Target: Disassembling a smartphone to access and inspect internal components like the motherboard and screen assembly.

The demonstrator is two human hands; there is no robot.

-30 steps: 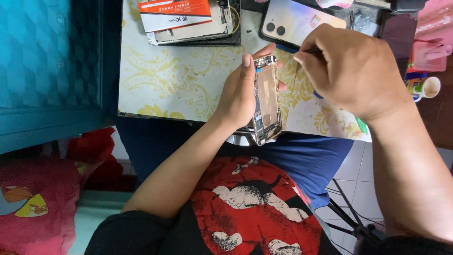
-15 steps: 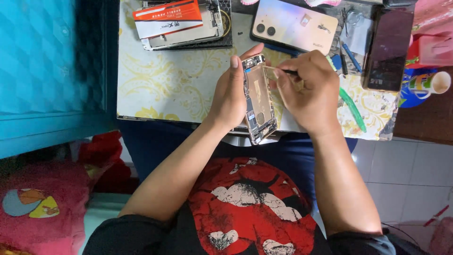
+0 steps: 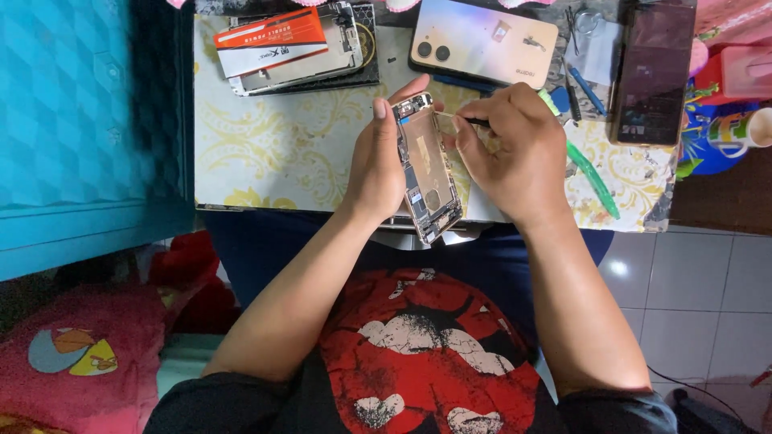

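Observation:
My left hand [image 3: 384,165] grips an opened phone body [image 3: 427,170] by its side, tilted, with its inner parts showing. My right hand [image 3: 515,153] pinches a thin tool [image 3: 465,120] whose tip touches the upper part of the open phone. Both hands hover over the near edge of a small table with a yellow patterned cloth [image 3: 281,153]. My forearms reach up from my lap, where a red and black shirt shows.
A gold phone back cover [image 3: 482,48] lies at the table's far side. A dark phone [image 3: 653,76] lies at the right. An orange and white box on a dismantled device [image 3: 293,44] sits far left. A green tool [image 3: 591,177] and blue tools [image 3: 587,88] lie right. A blue cabinet [image 3: 80,128] stands left.
The view has shifted so the table sits higher and wider in frame. My right hand has come closer to the phone and now touches it with the thin tool.

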